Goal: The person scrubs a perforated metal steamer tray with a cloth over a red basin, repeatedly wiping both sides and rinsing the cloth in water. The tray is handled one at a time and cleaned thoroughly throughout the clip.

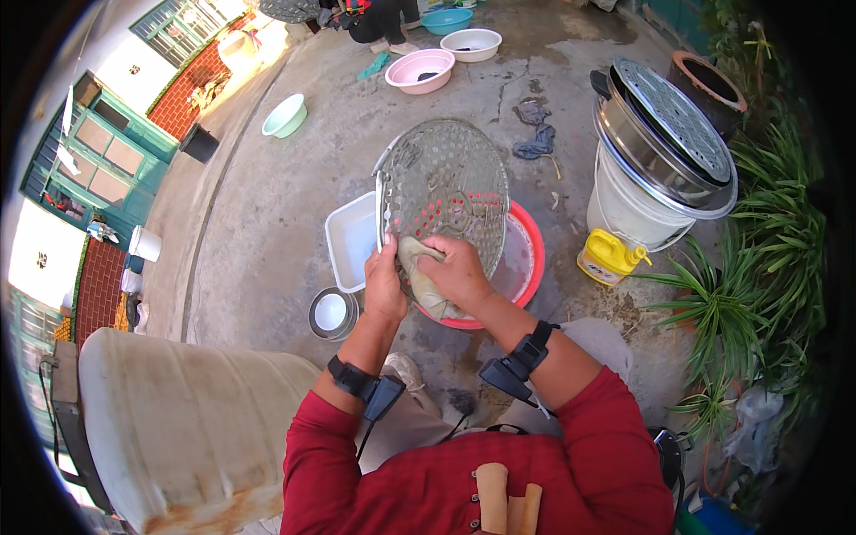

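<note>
A round perforated metal steamer tray point(445, 167) is held tilted over a red-rimmed basin point(533, 247) of cloudy water. Gripping the tray's near left edge is my left hand point(386, 277). My right hand point(458, 271) holds a wet, greyish cloth point(424, 284) against the tray's lower part. Through the holes, the basin's red shows. A white rectangular tub point(351, 237) sits on the left of the basin, partly behind the steamer tray. Below that tub, a small white bowl point(330, 311) lies inside metal bowls on the concrete.
At right, stacked metal pans and a perforated plate point(672, 120) top a white bucket point(625, 194), beside a yellow detergent jug point(607, 257) and plants point(722, 294). Pink point(420, 72) and white point(471, 45) basins lie ahead, near a seated person point(381, 23). A large pale container point(194, 428) stands left.
</note>
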Tool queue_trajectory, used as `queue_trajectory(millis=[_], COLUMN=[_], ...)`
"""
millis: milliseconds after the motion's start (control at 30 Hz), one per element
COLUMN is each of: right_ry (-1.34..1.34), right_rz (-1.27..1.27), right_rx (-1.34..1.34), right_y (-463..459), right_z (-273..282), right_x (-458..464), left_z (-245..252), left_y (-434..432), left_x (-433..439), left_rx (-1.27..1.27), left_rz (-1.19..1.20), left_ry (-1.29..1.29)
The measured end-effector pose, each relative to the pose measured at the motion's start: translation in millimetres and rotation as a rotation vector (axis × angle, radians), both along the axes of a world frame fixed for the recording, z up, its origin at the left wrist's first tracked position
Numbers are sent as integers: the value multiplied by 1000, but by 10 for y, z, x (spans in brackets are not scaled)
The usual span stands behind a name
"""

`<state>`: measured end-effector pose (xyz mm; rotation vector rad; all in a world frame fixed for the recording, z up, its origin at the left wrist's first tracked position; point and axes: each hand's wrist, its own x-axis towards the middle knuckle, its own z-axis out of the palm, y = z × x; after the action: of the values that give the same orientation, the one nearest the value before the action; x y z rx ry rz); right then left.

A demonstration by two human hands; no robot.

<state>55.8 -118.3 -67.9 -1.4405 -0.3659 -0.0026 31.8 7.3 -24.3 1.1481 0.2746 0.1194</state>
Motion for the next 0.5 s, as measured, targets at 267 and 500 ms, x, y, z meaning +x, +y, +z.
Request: queue_trajectory(millis=[267, 500], right_ry=[347, -181], right_rz=[-224, -58], right_rx=[252, -143], right_y=[-356, 81], right_z=[71, 137], right_x=[434, -192], left_z=[46, -112], left_y=[-263, 23], left_x=[-226, 4], left_rx=[207, 27], left_rz=[-105, -22], left_ry=[-160, 23])
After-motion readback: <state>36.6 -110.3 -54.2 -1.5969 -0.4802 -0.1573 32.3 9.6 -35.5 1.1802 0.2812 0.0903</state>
